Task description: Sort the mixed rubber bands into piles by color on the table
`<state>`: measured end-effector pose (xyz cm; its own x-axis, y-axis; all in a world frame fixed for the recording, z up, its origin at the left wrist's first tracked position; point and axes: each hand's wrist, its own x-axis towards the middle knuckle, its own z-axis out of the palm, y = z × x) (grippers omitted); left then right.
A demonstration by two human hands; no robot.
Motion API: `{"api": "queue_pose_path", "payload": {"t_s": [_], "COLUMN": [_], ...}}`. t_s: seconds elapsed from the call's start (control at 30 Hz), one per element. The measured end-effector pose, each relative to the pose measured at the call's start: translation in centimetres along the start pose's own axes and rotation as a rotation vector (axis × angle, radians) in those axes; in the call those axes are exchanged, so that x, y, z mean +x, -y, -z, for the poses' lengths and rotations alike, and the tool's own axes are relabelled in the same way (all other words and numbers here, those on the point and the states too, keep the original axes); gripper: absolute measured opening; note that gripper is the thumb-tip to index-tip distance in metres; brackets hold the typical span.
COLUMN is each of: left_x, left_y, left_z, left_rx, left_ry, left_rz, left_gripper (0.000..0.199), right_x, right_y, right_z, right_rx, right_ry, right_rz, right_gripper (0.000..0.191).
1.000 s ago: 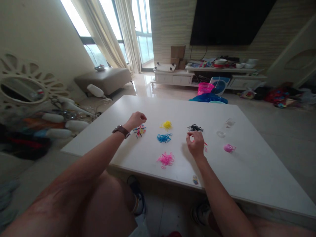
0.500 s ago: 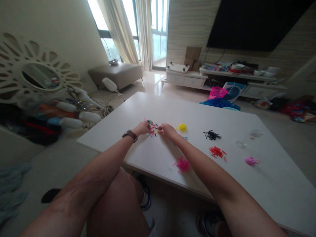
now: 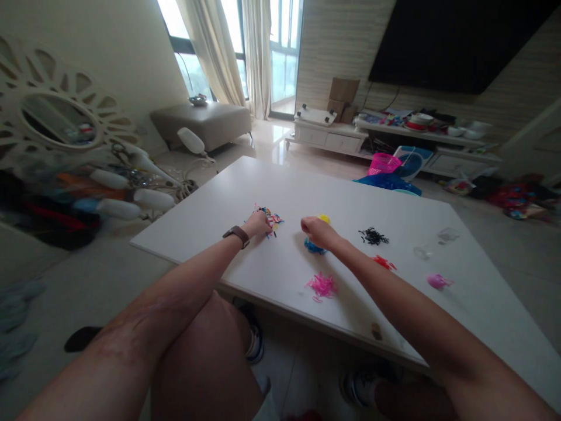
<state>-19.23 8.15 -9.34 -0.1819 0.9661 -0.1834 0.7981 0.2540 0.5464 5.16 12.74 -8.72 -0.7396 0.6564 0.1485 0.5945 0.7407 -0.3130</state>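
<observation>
A mixed pile of small coloured rubber bands [image 3: 274, 220] lies on the white table, with my left hand [image 3: 258, 223] at its near left side, fingers curled down against it. My right hand [image 3: 316, 230] hovers with fingers pinched together between a yellow pile [image 3: 324, 218] and a blue pile [image 3: 314, 247], partly covering both. Whatever either hand pinches is too small to make out. Closer to the front edge is a pink pile [image 3: 322, 285]. Black bands [image 3: 374, 236] and red bands [image 3: 384, 262] form two more piles, the red partly behind my right forearm.
On the table's right are a lilac object [image 3: 439, 281] and two clear plastic pieces, one a small round container [image 3: 422, 252]. A lamp with white shades [image 3: 153, 199] stands left of the table. Beyond the far edge sits a pink basket [image 3: 382, 164].
My right hand has moved right, away from the mixed pile, to above the blue pile. The left hand stays at the mixed pile. The view has shifted slightly.
</observation>
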Motion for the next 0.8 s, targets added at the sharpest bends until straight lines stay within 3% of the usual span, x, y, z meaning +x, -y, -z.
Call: {"api": "queue_pose_path", "payload": {"t_s": [0.23, 0.37, 0.47, 0.63, 0.8], "left_x": [0.4, 0.2, 0.3, 0.5, 0.3], "left_y": [-0.2, -0.2, -0.1, 0.0, 0.1], "left_z": [0.2, 0.6, 1.1, 1.9, 1.5], "left_rx": [-0.001, 0.015, 0.034, 0.010, -0.006], "left_ry": [0.016, 0.045, 0.045, -0.003, -0.014], "left_rz": [0.029, 0.023, 0.018, -0.005, -0.002], "left_gripper": [0.007, 0.007, 0.011, 0.014, 0.010], "right_x": [-14.6, -20.5, -22.0, -21.7, -22.2], "right_y": [-8.4, -11.8, -13.1, -13.8, -13.8], "right_z": [8.5, 10.2, 9.8, 9.0, 9.6], "right_rx": [-0.043, -0.008, 0.043, 0.017, -0.011], "right_ry": [-0.055, -0.060, -0.019, 0.018, 0.033], "right_rz": [-0.169, -0.376, -0.431, -0.406, -0.400], "right_gripper": [0.016, 0.014, 0.014, 0.015, 0.021]}}
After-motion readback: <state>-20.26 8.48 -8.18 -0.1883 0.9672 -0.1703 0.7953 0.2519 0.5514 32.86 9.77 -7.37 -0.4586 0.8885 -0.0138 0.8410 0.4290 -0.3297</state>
